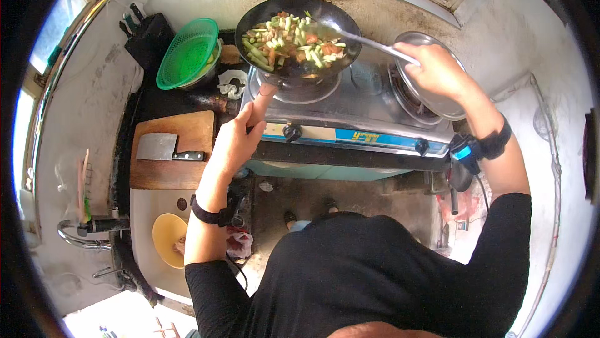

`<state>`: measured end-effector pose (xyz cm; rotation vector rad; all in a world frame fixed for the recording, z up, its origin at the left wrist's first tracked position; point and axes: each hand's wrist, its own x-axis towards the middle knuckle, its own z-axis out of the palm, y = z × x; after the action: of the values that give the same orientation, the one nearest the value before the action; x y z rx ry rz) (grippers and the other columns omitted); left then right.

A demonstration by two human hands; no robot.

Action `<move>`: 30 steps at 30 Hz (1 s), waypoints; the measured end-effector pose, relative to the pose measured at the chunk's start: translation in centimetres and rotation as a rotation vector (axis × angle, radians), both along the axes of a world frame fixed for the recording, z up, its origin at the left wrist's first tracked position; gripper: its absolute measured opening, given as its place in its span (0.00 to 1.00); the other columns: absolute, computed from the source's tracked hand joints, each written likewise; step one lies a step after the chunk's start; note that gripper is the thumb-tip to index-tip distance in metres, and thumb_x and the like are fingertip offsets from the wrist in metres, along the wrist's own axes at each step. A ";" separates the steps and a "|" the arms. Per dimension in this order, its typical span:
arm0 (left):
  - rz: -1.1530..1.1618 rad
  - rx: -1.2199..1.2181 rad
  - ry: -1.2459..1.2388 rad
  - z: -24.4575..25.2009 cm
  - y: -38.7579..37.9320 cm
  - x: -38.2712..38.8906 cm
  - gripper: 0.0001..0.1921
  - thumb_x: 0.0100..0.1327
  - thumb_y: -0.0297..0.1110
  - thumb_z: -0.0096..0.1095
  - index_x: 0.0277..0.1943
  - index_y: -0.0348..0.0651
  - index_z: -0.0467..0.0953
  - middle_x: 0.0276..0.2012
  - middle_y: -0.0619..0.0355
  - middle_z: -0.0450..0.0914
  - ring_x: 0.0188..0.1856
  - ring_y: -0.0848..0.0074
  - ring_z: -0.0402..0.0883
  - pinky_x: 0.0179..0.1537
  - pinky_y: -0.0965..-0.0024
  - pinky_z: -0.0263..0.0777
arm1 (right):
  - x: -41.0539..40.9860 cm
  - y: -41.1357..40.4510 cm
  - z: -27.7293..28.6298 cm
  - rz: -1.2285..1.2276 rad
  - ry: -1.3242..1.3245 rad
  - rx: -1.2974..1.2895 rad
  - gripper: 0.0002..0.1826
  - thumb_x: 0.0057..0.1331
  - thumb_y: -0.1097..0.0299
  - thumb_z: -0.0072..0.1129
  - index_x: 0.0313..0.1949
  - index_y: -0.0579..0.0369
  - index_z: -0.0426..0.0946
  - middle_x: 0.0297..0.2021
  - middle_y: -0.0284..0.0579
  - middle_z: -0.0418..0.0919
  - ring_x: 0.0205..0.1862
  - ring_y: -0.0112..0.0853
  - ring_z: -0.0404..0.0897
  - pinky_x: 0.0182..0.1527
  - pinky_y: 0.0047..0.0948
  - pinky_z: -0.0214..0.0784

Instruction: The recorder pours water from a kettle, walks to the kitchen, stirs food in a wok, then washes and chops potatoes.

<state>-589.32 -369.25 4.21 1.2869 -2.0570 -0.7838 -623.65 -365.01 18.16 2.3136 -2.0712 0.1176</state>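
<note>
My left hand (236,141) is closed around the wooden handle (263,103) of a dark wok (255,9). The wok sits at the left burner of a steel gas stove (361,99), tilted slightly. Cut green vegetable pieces and orange-red bits (300,38) lie inside it. In my right hand (436,68) is the metal handle of a wok spatula (375,46). Its blurred head reaches into the right part of the wok, among the food. Part of the left burner is hidden beneath the wok.
A metal lid or pan (450,103) leans over the right burner. On the left are a green plastic basket (187,54), a knife block (149,40), and a cleaver (158,146) on a wooden cutting board (173,176). A yellow bowl (166,232) rests in the sink (143,206).
</note>
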 end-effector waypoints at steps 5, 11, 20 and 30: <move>-0.008 -0.037 -0.007 0.5 0.6 -0.3 0.24 0.54 0.33 0.59 0.52 0.32 0.65 0.33 0.35 0.74 0.40 0.52 0.76 0.38 0.66 0.71 | -4.2 -6.5 -1.8 -0.560 -0.834 0.540 0.21 0.60 0.65 0.50 0.54 0.44 0.65 0.17 0.38 0.70 0.13 0.22 0.66 0.15 0.22 0.61; -0.023 0.002 0.036 0.0 0.4 -0.1 0.24 0.54 0.32 0.59 0.53 0.31 0.64 0.34 0.34 0.74 0.42 0.53 0.75 0.39 0.68 0.71 | -2.1 -9.9 -8.0 -0.259 -1.034 0.518 0.24 0.61 0.65 0.50 0.58 0.39 0.62 0.13 0.29 0.63 0.10 0.15 0.58 0.10 0.15 0.51; 0.009 -0.082 0.031 0.0 0.4 0.4 0.24 0.53 0.34 0.60 0.52 0.37 0.65 0.31 0.35 0.74 0.38 0.51 0.76 0.35 0.64 0.70 | -1.6 -1.5 -5.2 0.169 -0.041 -0.023 0.27 0.55 0.73 0.51 0.57 0.42 0.63 0.34 0.54 0.76 0.33 0.49 0.76 0.36 0.40 0.69; 0.011 -0.071 0.020 -0.7 0.3 -0.1 0.24 0.53 0.34 0.59 0.52 0.35 0.66 0.31 0.37 0.76 0.37 0.53 0.78 0.36 0.67 0.71 | 2.4 -10.5 -6.1 0.238 -0.294 0.059 0.23 0.55 0.76 0.46 0.51 0.40 0.69 0.30 0.46 0.77 0.28 0.35 0.77 0.30 0.33 0.70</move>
<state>-589.46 -368.91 3.51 1.2455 -2.0413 -0.7091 -621.27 -375.48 12.05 2.7162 -1.9227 0.4330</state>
